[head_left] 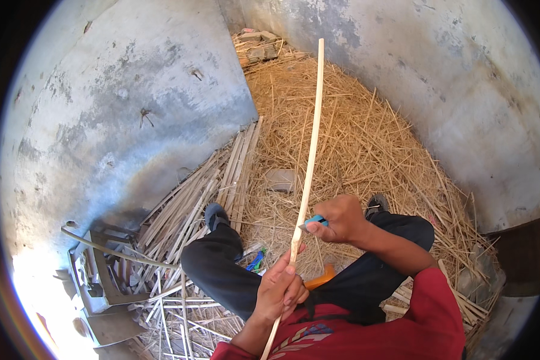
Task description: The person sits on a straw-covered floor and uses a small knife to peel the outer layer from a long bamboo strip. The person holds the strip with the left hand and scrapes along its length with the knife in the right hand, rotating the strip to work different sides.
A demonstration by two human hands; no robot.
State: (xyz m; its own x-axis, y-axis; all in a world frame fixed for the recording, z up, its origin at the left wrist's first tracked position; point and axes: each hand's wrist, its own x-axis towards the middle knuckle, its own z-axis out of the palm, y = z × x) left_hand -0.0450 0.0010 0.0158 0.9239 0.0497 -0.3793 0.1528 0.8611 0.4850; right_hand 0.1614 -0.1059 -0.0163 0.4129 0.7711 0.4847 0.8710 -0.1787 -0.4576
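A long, pale, slightly curved strip of bamboo or wood (313, 138) runs from my lap up toward the far straw. My left hand (280, 288) is closed around its lower part, the thumb lying along it. In my right hand (344, 219) is a small knife with a blue handle (315, 221), gripped in a closed fist. Its short blade meets the edge of the strip just above my left hand, where the surface looks darker and rough, like a joint.
Loose straw and shavings (354, 138) cover the floor ahead. Split strips (192, 198) are piled at the left beside a wooden frame (102, 270). An orange curved object (321, 278) and a blue item (256, 261) lie between my legs. Worn walls (144, 78) rise on both sides; bricks (261, 53) sit far back.
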